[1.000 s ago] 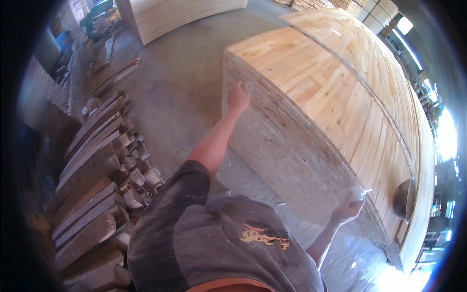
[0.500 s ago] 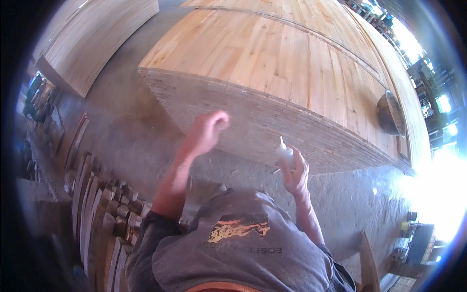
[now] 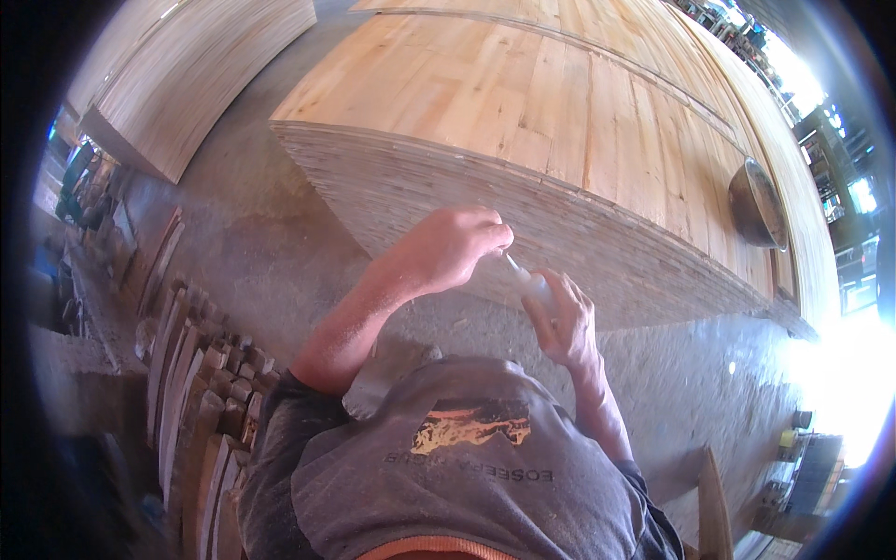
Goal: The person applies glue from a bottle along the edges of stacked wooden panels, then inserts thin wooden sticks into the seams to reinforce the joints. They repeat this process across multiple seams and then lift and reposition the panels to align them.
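My right hand (image 3: 567,322) is wrapped round a small whitish squeeze bottle (image 3: 539,287) with a thin pointed nozzle, which tilts up and to the left. My left hand (image 3: 457,247) is closed in a pinch at the nozzle's tip. What its fingers hold, if anything, is hidden by the hand itself. Just beyond both hands rises the side of a tall stack of wooden panels (image 3: 448,93), its top made of pale jointed boards.
A dark metal bowl (image 3: 758,205) sits on the stack's right part. Another panel stack (image 3: 201,84) stands at the far left. Several upright wood strips (image 3: 201,401) crowd the lower left. A plank (image 3: 714,504) leans at the lower right, above the concrete floor (image 3: 252,177).
My left hand has moved right to the nozzle's tip, fingers pinched. The bottle, still in my right hand, has tipped to the left.
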The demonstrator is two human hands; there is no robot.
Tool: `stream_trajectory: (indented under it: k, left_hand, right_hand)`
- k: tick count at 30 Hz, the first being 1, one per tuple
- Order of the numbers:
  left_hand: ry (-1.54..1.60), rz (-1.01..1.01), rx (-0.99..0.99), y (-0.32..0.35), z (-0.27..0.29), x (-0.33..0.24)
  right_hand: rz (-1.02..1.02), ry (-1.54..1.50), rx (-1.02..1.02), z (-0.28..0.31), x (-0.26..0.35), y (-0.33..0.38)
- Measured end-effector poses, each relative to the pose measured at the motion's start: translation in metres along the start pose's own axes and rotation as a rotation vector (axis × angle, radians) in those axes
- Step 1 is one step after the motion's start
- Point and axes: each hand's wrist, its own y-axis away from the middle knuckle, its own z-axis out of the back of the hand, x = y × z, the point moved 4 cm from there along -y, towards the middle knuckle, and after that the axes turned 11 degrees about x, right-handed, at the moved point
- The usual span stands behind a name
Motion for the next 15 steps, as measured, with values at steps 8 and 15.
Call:
stream_trajectory:
  k: [8,15]
  left_hand:
    - [-0.049,-0.024,-0.011,-0.013,-0.006,-0.009]
    - [-0.056,-0.019,0.032,-0.018,-0.013,-0.015]
  right_hand:
    - [-0.004,0.007,-0.014,0.013,-0.005,0.011]
    - [0.024,0.033,-0.016,0.015,-0.008,0.015]
